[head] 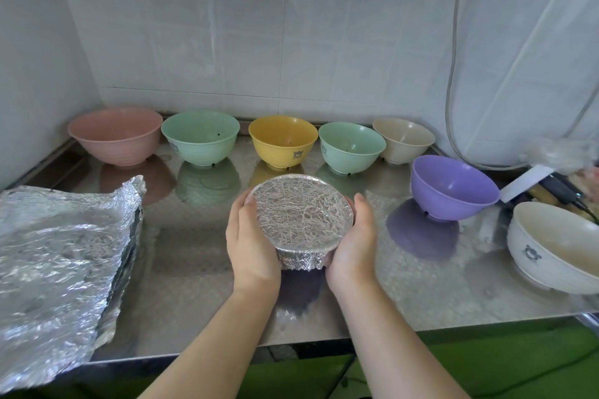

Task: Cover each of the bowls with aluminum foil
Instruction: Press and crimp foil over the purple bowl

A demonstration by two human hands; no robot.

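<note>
A bowl wrapped in crinkled aluminum foil sits at the middle of the steel counter. My left hand cups its left side and my right hand cups its right side, fingers curved round the foil rim. Bare bowls line the back: pink, green, yellow, a second green one and beige. A purple bowl stands to the right, and a large white bowl at the far right. A stack of foil sheets lies at the left.
The steel counter ends in a front edge just below my wrists. Tiled walls close the back and left. A grey cable hangs down at the right, above tools and a plastic bag near the white bowl.
</note>
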